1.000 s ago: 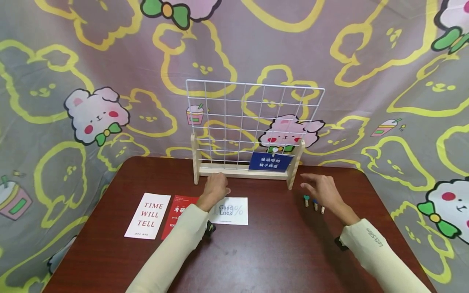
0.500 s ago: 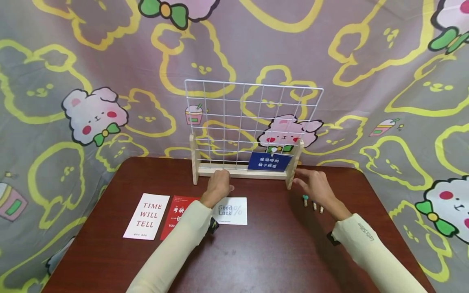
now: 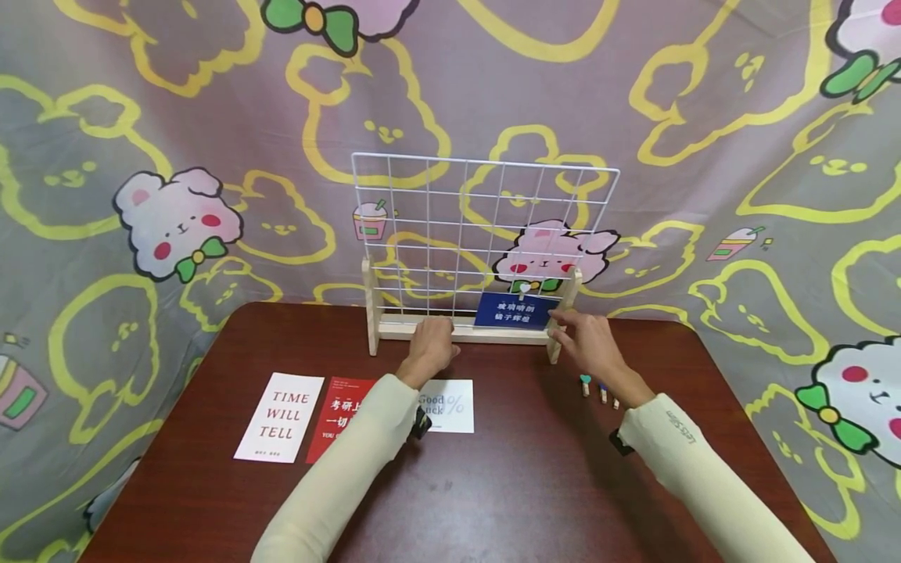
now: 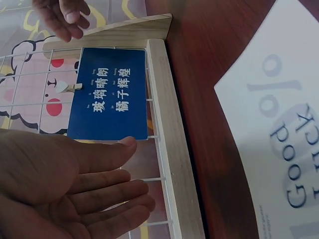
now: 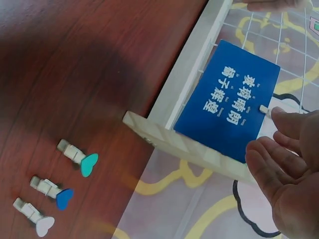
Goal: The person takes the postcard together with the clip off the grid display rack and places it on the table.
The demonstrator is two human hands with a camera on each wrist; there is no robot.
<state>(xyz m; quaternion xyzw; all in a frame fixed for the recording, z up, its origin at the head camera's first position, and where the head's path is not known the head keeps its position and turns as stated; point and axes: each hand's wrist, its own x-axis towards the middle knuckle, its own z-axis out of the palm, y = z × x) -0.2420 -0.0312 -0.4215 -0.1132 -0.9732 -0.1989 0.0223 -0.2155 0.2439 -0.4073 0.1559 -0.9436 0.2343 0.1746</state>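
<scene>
A blue card [image 3: 516, 311] with white Chinese characters hangs low on the right of a white wire grid rack [image 3: 443, 227], fixed at its top edge by a clothespin with a white heart [image 4: 67, 86]. My right hand [image 3: 590, 344] is at the rack's right wooden post [image 3: 573, 301], fingers slightly bent and holding nothing. Its thumb overlaps the clothespin's end in the right wrist view. My left hand [image 3: 431, 346] reaches before the wooden base bar [image 3: 464, 332]. Extended and with nothing in them, the left fingers [image 4: 112, 194] lie near the card's edge in the left wrist view.
Three small clothespins with a green heart [image 5: 89, 165], a blue heart [image 5: 64, 199] and a white heart [image 5: 45, 226] lie at the table's right. A white card [image 3: 279, 417], a red card [image 3: 345, 395] and a "Good Luck" card [image 3: 454, 407] lie left. Patterned cloth [image 3: 281, 117] hangs behind.
My right hand has moved left from above the small clothespins to the rack's right post. My left hand has moved forward and slightly right, up to the base bar.
</scene>
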